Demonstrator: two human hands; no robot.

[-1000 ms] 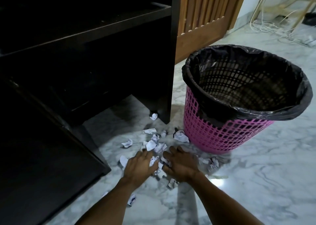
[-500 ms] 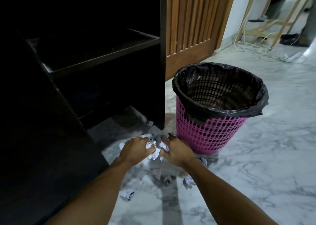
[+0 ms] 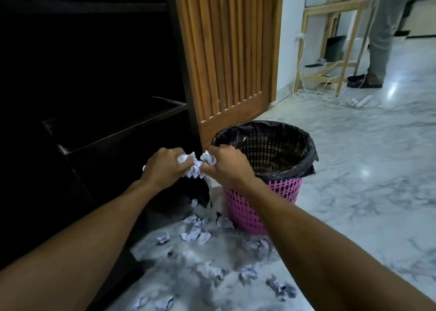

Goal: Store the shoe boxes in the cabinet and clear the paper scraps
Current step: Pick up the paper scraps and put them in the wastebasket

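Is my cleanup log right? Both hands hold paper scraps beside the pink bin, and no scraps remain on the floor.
Not quite: the head view shows the left hand and right hand holding paper scraps beside the pink bin, but many loose scraps remain on the floor.

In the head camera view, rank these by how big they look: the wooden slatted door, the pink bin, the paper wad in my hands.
1. wooden slatted door, cut off at the top.
2. pink bin.
3. paper wad, gripped between left hand and right hand.
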